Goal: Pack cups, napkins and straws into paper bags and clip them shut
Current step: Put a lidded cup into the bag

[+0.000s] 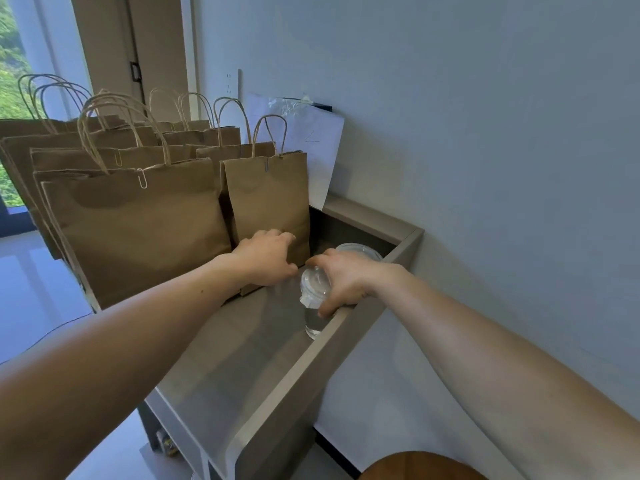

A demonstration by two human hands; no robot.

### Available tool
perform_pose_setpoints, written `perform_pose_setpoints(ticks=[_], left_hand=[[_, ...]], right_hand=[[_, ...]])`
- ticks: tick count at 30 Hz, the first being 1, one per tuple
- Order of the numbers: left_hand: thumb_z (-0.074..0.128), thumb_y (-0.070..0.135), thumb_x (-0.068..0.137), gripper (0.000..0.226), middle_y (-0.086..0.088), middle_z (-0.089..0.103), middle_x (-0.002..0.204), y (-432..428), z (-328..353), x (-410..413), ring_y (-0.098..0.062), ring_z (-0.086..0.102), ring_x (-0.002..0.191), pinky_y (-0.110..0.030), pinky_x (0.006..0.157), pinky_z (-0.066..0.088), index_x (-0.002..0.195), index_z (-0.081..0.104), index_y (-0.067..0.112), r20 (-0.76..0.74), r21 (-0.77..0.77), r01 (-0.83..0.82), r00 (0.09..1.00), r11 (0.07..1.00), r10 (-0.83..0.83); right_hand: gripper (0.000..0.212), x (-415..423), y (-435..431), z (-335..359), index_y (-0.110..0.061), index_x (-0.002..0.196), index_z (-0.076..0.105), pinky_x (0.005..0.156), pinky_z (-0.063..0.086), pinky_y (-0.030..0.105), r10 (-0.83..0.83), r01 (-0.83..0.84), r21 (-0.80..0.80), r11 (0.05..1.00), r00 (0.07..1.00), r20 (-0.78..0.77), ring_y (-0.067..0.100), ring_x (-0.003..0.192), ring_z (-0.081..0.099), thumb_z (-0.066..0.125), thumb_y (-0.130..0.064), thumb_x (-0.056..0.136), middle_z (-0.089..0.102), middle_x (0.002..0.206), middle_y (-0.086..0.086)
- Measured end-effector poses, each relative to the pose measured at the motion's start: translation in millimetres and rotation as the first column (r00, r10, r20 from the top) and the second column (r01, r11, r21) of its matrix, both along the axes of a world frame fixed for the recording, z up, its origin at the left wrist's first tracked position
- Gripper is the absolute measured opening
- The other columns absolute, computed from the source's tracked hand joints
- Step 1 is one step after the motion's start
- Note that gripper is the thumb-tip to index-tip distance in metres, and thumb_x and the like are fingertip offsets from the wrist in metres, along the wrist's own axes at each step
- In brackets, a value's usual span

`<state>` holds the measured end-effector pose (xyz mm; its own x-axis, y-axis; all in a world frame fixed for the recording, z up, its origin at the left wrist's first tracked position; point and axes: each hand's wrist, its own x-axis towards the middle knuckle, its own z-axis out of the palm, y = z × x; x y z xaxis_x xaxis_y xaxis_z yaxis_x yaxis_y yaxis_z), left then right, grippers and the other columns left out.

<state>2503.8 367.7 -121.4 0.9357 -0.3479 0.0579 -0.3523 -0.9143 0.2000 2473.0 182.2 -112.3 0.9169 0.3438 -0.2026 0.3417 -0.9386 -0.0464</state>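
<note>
While I watch through the head camera, both bare arms reach out over a grey cabinet top (pixel 242 358) with a raised rim, set against a pale wall (pixel 485 133).

- Right hand (pixel 346 282): fingers and thumb wrapped round the lidded top of a clear cup (pixel 313 306), just inside the right rim. Cannot tell whether the cup stands on the surface or is lifted.
- Left hand (pixel 266 258): fingers bent, tips laid against the lower front of the small bag (pixel 270 199). Cannot tell if it grips.
- Second clear cup (pixel 358 251) is behind the right hand, near the far corner.
- Large bag (pixel 138 230) stands upright, touching the small one's left side, with more brown handled bags in rows behind it. White paper clip (pixel 142 181) on its top edge; grey clip (pixel 266 165) on the small bag.
- Room: window (pixel 10 81) with greenery at far left, wall socket (pixel 228 83), round wooden seat (pixel 415 465) at bottom right.
- White sheet (pixel 322 150) leans on the wall; its faint mark is unreadable.
</note>
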Motion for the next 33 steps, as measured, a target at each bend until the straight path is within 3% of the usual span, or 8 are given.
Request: perform_pose_setpoints(ticks=[5, 9, 14, 24, 30, 33], left_hand=[[0.058, 0.046, 0.089, 0.073, -0.006, 0.038, 0.152, -0.6, 20.8, -4.0, -0.030, 0.036, 0.138, -0.049, 0.105, 0.038, 0.152, 0.030, 0.021, 0.067, 0.016, -0.028, 0.997, 0.999, 0.026], [0.058, 0.044, 0.088, 0.072, -0.007, 0.039, 0.151, -8.6, 52.5, -10.2, -0.032, 0.037, 0.137, -0.049, 0.105, 0.038, 0.151, 0.032, 0.021, 0.124, -0.016, -0.044, 0.991, 0.999, 0.045], [0.058, 0.041, 0.088, 0.068, -0.007, 0.042, 0.149, -49.7, 78.7, -29.3, -0.032, 0.038, 0.135, -0.050, 0.104, 0.038, 0.148, 0.035, 0.020, 0.167, -0.044, 0.042, 0.985, 0.998, -0.034], [0.058, 0.038, 0.085, 0.065, -0.005, 0.044, 0.145, -212.2, 46.8, -97.2, -0.029, 0.039, 0.133, -0.045, 0.103, 0.039, 0.144, 0.040, 0.020, 0.111, -0.060, 0.329, 0.940, 0.942, -0.321], [0.059, 0.043, 0.088, 0.075, -0.004, 0.036, 0.155, -309.4, -27.6, -161.2, -0.027, 0.033, 0.140, -0.041, 0.110, 0.033, 0.152, 0.029, 0.021, -0.037, -0.007, 0.491, 0.870, 0.871, -0.491], [0.063, 0.043, 0.086, 0.080, -0.004, 0.034, 0.156, -337.6, -75.8, -197.1, -0.026, 0.033, 0.141, -0.042, 0.110, 0.034, 0.154, 0.026, 0.021, -0.182, 0.034, 0.550, 0.824, 0.834, -0.536]], right_hand=[[0.104, -10.9, -6.4, 20.3, -0.025, 0.146, 0.036, 0.096, 0.044, 0.036, -0.035, -0.003, 0.189, 0.982, 0.980, 0.197, 0.019, 0.123, 0.040, 0.079, -0.053, 0.055, 0.043, 0.132, -0.002], [0.098, -25.1, -28.9, 65.0, -0.022, 0.143, 0.041, 0.094, 0.035, 0.026, -0.143, -0.013, 0.382, 0.924, 0.915, 0.376, 0.019, 0.124, 0.041, 0.084, -0.046, 0.057, 0.045, 0.133, 0.000], [0.094, -63.8, -78.8, 104.3, -0.028, 0.142, 0.041, 0.092, 0.036, 0.028, -0.263, 0.040, 0.436, 0.899, 0.846, 0.464, 0.016, 0.125, 0.039, 0.084, -0.045, 0.060, 0.041, 0.135, -0.004], [0.099, -193.2, -216.7, 66.4, -0.030, 0.144, 0.037, 0.091, 0.043, 0.033, -0.540, 0.386, 0.419, 0.822, 0.762, 0.357, 0.015, 0.125, 0.039, 0.080, -0.048, 0.057, 0.042, 0.132, -0.007], [0.100, -277.9, -285.7, -15.9, -0.032, 0.145, 0.035, 0.089, 0.043, 0.034, -0.700, 0.596, 0.393, 0.700, 0.682, 0.213, 0.015, 0.126, 0.038, 0.079, -0.051, 0.056, 0.040, 0.135, -0.007], [0.104, -310.8, -307.8, -57.8, -0.032, 0.146, 0.033, 0.089, 0.041, 0.033, -0.746, 0.660, 0.396, 0.639, 0.656, 0.110, 0.016, 0.130, 0.036, 0.075, -0.057, 0.055, 0.038, 0.140, -0.007]])
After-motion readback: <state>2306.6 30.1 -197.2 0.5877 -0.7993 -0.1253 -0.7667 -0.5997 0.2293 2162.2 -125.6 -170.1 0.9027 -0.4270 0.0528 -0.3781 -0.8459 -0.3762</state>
